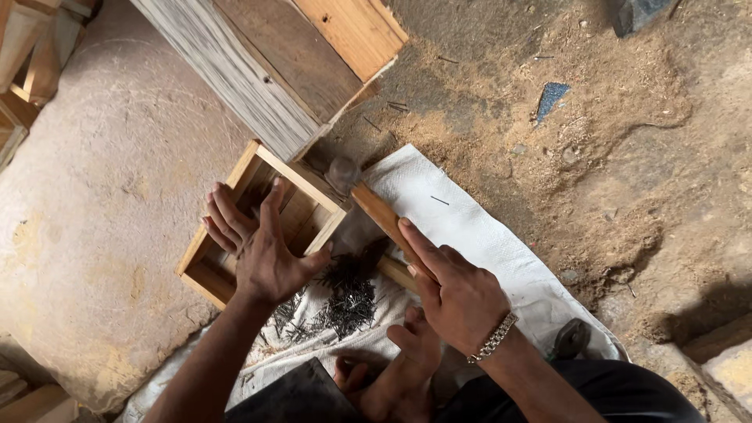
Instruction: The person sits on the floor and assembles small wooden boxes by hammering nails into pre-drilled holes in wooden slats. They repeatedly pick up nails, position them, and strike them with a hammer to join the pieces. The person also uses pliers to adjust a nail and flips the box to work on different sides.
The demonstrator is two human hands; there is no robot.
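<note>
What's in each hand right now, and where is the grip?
Right hand grips a hammer mid-handle; its head is motion-blurred. Left hand rests flat on the small wooden box, steadying it.

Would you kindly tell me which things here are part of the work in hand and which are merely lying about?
In use:
- small open wooden box, steadied by the left hand
- hammer, its wooden handle gripped by the right hand
- pile of dark nails on the white cloth

Lying about:
- stacked wooden planks
- sawdust
- blue scrap
- stray nail

Nails [345, 301] lie on cloth [486, 235], right of box [258, 215].
</note>
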